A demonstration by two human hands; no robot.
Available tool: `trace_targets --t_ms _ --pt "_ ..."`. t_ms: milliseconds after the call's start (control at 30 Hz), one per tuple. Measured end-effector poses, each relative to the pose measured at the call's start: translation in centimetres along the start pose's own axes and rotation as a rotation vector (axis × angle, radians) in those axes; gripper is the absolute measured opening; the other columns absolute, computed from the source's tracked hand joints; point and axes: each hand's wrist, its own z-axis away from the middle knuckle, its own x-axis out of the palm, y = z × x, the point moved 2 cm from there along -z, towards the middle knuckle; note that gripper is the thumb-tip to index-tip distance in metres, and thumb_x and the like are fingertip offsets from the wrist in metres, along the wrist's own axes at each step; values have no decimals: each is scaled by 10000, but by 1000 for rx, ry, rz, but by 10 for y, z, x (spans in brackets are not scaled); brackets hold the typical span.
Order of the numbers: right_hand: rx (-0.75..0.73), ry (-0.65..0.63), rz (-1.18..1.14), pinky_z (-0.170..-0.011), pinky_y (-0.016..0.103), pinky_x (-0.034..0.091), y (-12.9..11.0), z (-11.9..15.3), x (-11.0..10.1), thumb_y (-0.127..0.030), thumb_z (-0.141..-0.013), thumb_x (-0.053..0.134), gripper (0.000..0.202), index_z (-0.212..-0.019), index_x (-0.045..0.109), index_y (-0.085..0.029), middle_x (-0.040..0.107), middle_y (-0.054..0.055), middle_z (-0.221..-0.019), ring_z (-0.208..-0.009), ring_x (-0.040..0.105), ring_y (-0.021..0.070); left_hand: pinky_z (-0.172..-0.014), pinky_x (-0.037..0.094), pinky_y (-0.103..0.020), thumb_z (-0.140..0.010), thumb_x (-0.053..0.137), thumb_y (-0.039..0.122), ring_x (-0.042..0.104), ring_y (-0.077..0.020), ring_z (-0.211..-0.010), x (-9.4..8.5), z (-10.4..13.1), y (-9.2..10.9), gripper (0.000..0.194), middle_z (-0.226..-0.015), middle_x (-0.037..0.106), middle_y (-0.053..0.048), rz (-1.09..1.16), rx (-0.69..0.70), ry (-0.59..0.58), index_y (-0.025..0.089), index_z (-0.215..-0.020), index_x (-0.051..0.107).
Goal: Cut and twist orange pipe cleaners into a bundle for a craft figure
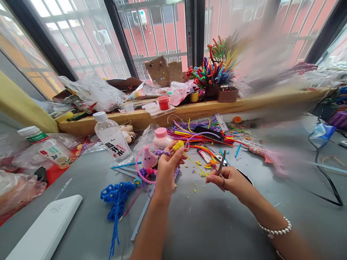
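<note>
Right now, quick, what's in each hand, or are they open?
Left hand: closed, pinching a yellow bloom.
Right hand: closed, holding scissors and, it seems, the end of the yellow stem.

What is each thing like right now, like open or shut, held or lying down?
Left hand: closed on the yellow piece
Right hand: closed on the scissors
Scissors: held, blades up; open or shut, hard to tell
Yellow stem: stretched between both hands
Water bottle: standing, cap on
Pink-capped bottle: cap on
Power bank: lying flat, digits showing
Blue craft: lying down
</note>
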Motion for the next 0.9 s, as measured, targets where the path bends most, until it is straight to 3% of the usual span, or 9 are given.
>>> trace_targets --t_ms 200,500,633,733,800,900 --pt "-34 16 43 -406 220 190 -5 1 -22 -453 -674 582 316 -651 623 -141 371 -49 -453 -418 281 62 -550 425 -196 -595 671 301 563 -84 -568 -8 -3 10 303 -750 645 -30 -129 -19 -56 153 -857 634" --pt "-61 262 -131 -402 220 163 0 5 -61 -481 -622 629 338 -597 573 -148 299 -63 -461 -426 230 58 -638 463 -234 -624 660 263 627 -151 -708 -9 1 8 232 -824 648 -77 -379 -169 -366 164 -833 636" --pt "-146 478 -294 -406 214 225 -5 9 -67 -568 -623 588 418 -596 570 -151 370 -39 -452 -444 301 71 -675 479 -249 -625 664 248 640 -160 -710 -7 1 3 220 -751 631 -42 -265 -214 -339 155 -814 601" --pt "-206 568 -331 -378 213 191 -6 9 -64 -637 -632 522 482 -627 580 -159 385 -30 -450 -424 298 73 -707 481 -256 -609 681 219 644 -174 -749 -4 1 -2 238 -729 628 -22 -134 -217 -266 156 -796 547" --pt "-214 519 -281 -368 217 179 -5 6 -56 -667 -645 472 521 -623 583 -158 383 -26 -453 -409 292 73 -733 478 -268 -599 690 203 643 -175 -769 0 1 -5 273 -769 644 -29 -57 -208 -236 159 -799 509" --pt "-191 255 -107 -377 218 213 0 -1 -31 -717 -658 369 625 -602 594 -137 391 -16 -468 -404 289 69 -746 473 -281 -602 692 206 641 -170 -771 8 4 -12 306 -803 658 -41 1 -208 -264 158 -819 482"
